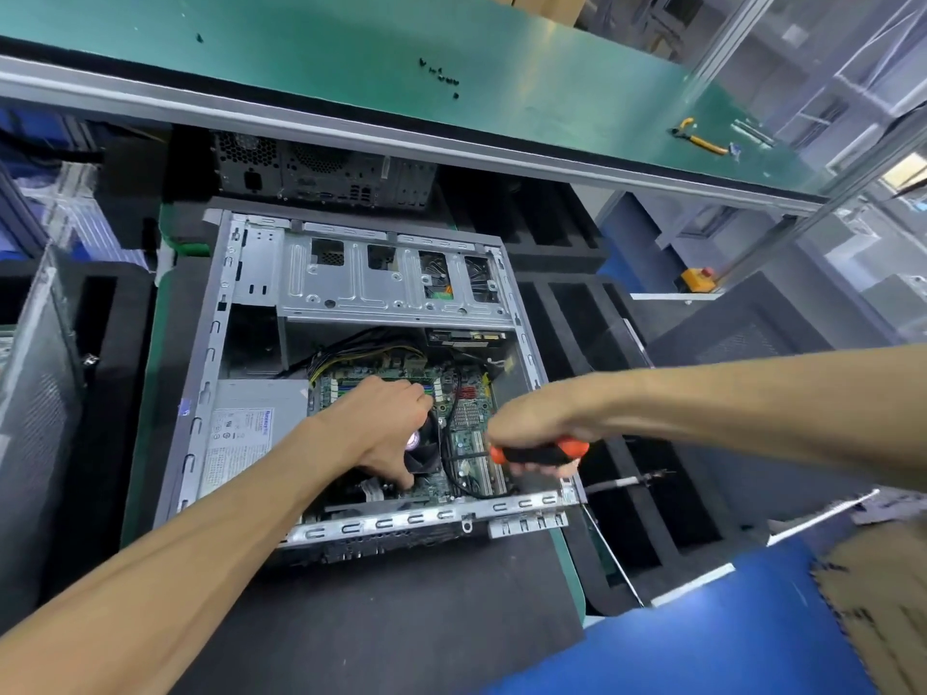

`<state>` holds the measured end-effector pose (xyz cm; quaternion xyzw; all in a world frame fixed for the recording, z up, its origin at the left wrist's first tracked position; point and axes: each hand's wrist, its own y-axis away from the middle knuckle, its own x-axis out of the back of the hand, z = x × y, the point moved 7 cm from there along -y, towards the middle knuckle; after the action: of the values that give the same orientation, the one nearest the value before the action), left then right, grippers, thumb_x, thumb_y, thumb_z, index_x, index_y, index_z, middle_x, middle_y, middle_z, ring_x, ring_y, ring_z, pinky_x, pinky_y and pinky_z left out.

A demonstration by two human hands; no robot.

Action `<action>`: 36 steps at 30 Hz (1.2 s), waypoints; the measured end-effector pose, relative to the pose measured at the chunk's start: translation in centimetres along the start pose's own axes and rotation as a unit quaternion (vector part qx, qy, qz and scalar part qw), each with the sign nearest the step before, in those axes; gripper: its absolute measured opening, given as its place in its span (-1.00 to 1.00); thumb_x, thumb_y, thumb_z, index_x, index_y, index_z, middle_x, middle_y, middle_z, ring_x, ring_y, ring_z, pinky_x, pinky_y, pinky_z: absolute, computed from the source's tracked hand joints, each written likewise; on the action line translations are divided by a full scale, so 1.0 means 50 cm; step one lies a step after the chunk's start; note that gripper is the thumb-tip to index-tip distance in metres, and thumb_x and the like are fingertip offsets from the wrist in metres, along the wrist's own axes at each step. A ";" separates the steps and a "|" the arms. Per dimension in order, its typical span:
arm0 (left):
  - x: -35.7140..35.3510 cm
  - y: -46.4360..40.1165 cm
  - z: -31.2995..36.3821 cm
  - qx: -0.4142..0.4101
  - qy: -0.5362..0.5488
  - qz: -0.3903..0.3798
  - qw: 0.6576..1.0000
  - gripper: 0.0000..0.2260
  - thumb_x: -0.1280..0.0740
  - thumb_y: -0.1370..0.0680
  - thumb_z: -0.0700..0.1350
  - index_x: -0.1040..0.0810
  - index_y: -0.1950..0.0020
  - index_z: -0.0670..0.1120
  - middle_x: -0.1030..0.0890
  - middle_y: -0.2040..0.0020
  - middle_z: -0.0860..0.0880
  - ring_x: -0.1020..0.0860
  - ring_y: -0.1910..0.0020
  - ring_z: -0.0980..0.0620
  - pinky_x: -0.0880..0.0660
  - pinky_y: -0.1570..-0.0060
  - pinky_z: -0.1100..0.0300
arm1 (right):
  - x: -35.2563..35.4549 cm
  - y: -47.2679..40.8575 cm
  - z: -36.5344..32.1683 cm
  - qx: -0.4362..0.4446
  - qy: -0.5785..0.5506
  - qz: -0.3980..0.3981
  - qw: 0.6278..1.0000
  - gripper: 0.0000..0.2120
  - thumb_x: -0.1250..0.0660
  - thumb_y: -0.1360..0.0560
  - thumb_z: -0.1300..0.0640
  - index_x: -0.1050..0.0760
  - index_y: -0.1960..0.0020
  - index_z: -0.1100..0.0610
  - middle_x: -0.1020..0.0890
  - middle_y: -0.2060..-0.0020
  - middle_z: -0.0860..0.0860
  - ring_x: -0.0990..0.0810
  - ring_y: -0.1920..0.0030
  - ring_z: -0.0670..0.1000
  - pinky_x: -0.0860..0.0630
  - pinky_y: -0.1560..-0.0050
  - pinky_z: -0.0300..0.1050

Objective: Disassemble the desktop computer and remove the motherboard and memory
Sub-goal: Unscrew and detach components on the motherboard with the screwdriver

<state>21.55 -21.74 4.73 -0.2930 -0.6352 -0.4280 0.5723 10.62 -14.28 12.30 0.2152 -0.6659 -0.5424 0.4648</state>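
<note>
One open desktop case lies on its side on a black foam mat, side panel off. Everything below is placed relative to that case.

Inside: one motherboard in the lower half, still seated. One silver power supply sits at its left, and one drive cage spans the upper half. The memory slots are at the board's top edge; stick count is unclear, partly hidden by the hand. One black CPU fan sits mid-board, and a yellow/black cable bundle runs above the board.

Two hands, both inside the case. The left hand is spread over the fan, fingertips at the memory slots and thumb down on the board near the lower edge; whether it pinches anything, I can't tell. The right hand is wrapped around one orange-black screwdriver over the board's right side, tip hidden.

A second closed tower stands behind the case, under the green shelf. On that shelf are a small cluster of black screws and one yellow-handled pliers far right.

Surface: green bench edge under the mat, and black foam trays right of the case. Blue floor is at lower right. The room is a workshop with aluminium framing.
</note>
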 end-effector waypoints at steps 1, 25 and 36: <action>-0.001 0.000 0.000 0.001 0.003 -0.002 1.000 -0.30 -0.41 -0.21 0.40 -0.45 -0.09 -0.08 -0.51 0.01 0.00 -0.43 0.13 0.00 -0.32 0.26 0.12 | -0.004 -0.002 0.016 -0.042 -0.120 -0.057 0.990 -0.76 -0.12 -0.63 0.13 -0.43 0.15 0.21 -0.54 0.41 0.10 -0.53 0.51 0.00 -0.53 0.52 -0.18; 0.004 0.000 -0.002 0.007 0.009 -0.009 1.000 -0.30 -0.39 -0.17 0.42 -0.46 -0.06 -0.08 -0.33 0.17 0.07 -0.34 0.20 0.04 -0.34 0.29 0.13 | -0.002 0.016 -0.013 0.067 0.108 0.015 0.992 -0.75 -0.08 -0.60 0.19 -0.50 0.02 0.26 -0.48 0.53 0.08 -0.45 0.60 -0.05 -0.46 0.54 -0.28; -0.001 -0.007 0.003 -0.005 0.009 -0.025 1.000 -0.31 -0.40 -0.18 0.42 -0.48 -0.06 -0.08 -0.33 0.15 0.06 -0.34 0.19 0.03 -0.34 0.28 0.12 | -0.029 -0.008 0.044 -0.094 -0.283 -0.183 0.937 -0.68 -0.18 -0.64 0.00 -0.50 0.07 0.24 -0.34 0.57 -0.06 -0.25 0.68 -0.15 -0.15 0.76 -0.32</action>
<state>21.17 -21.78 4.61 -0.2765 -0.6348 -0.4480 0.5655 9.34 -12.12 11.44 0.1260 -0.6648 -0.7167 0.1686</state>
